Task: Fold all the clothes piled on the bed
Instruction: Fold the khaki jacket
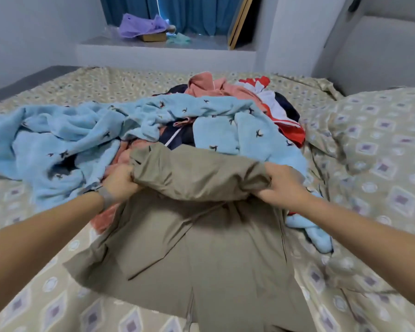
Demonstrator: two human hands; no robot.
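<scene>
An olive-khaki garment (pixel 201 255) lies spread on the bed in front of me, its far end lifted and bunched. My left hand (pixel 120 179) grips that raised edge on the left, and my right hand (pixel 283 184) grips it on the right. Behind it sits the pile of clothes: a light blue fleece with small dark bird prints (pixel 82 130), a salmon-pink garment (pixel 209 86), a red and white garment (pixel 271 99) and a dark navy piece (pixel 177 135). The pile's lower layers are hidden.
The bed (pixel 381 183) carries a beige patterned sheet, with a pillow bulging at the right. A ledge (pixel 153 44) at the back holds a purple cloth, a box and a leaning frame before blue curtains. White walls close in on both sides.
</scene>
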